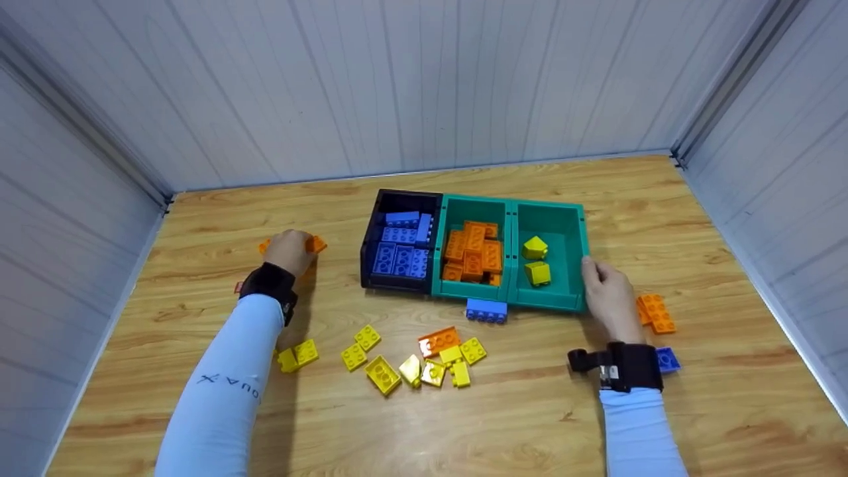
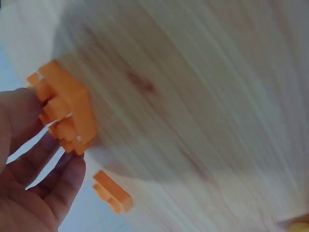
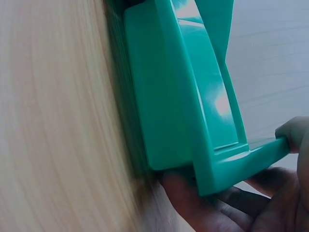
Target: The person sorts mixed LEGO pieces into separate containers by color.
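My left hand (image 1: 290,252) is at the left of the table, its thumb and fingers pinching an orange toy brick (image 2: 72,104) with studs towards the palm. Close to those fingertips lies a smaller orange brick (image 2: 113,193). On the other side, my right hand (image 1: 609,298) grips the outer right wall of a green bin (image 1: 585,232), thumb over the rim and fingers outside and below. Two yellow bricks (image 1: 538,273) sit in that bin. The joined middle green bin (image 1: 472,200) holds several orange bricks (image 1: 474,245), and the black bin (image 1: 397,287) holds several blue ones (image 1: 399,234).
A blue brick (image 1: 487,310) lies against the bins' front. Several yellow bricks (image 1: 383,375) and an orange brick (image 1: 438,342) are scattered nearer me, with more yellow ones (image 1: 305,352) by the left forearm. Orange bricks (image 1: 656,313) and a blue brick (image 1: 668,360) lie beside the right wrist.
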Available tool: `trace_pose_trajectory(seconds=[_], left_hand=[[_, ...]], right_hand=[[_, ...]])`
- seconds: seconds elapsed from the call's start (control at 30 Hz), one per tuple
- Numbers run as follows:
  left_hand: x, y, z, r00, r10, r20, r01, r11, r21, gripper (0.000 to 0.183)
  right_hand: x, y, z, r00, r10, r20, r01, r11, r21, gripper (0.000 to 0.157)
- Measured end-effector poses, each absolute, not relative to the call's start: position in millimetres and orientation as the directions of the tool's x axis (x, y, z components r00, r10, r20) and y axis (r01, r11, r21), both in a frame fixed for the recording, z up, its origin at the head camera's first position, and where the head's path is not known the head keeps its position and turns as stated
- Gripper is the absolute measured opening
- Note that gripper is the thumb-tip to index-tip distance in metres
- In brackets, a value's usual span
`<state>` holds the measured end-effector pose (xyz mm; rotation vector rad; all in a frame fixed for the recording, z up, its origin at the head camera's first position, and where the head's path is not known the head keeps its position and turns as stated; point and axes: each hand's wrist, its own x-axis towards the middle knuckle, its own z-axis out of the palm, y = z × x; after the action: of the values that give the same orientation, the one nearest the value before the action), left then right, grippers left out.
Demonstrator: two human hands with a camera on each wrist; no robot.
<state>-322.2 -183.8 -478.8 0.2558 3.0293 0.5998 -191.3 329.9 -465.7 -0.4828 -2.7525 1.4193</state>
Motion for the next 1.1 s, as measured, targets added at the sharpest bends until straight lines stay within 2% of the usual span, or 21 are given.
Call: trace_pose_trajectory(seconds=[0.13, 0.33, 0.47, 0.57, 0.67, 0.83, 1.1], left_hand=[[-316, -174, -472, -0.986, 0.163, -0.045, 0.132, 0.907, 0.4, 0.025], [-312, -153, -449, -0.987, 0.15, -0.059, 0.1, 0.855, 0.509, 0.043], [-311, -127, -429, -0.98, 0.193, 0.045, 0.188, 0.831, 0.524, 0.04], [-307, -98, -415, -0.956, 0.242, 0.166, 0.294, 0.799, 0.525, 0.034], [-299, -65, -401, -0.93, 0.296, 0.218, 0.367, 0.773, 0.517, 0.037], [-285, -12, -392, -0.909, 0.374, 0.185, 0.415, 0.762, 0.498, 0.044], [-275, 47, -407, -0.892, 0.442, 0.092, 0.424, 0.753, 0.503, 0.042]], right_hand=[[-192, 330, -466, -0.953, 0.264, -0.147, 0.273, 0.542, -0.795, 0.072], [-192, 332, -467, -0.951, 0.261, -0.166, 0.287, 0.541, -0.791, 0.073], [-190, 333, -467, -0.952, 0.256, -0.169, 0.286, 0.543, -0.79, 0.073], [-189, 333, -467, -0.955, 0.258, -0.146, 0.269, 0.55, -0.791, 0.072], [-188, 333, -467, -0.957, 0.263, -0.12, 0.252, 0.555, -0.793, 0.071], [-188, 334, -466, -0.957, 0.263, -0.123, 0.254, 0.553, -0.794, 0.071], [-191, 331, -465, -0.954, 0.267, -0.138, 0.267, 0.547, -0.793, 0.071]])
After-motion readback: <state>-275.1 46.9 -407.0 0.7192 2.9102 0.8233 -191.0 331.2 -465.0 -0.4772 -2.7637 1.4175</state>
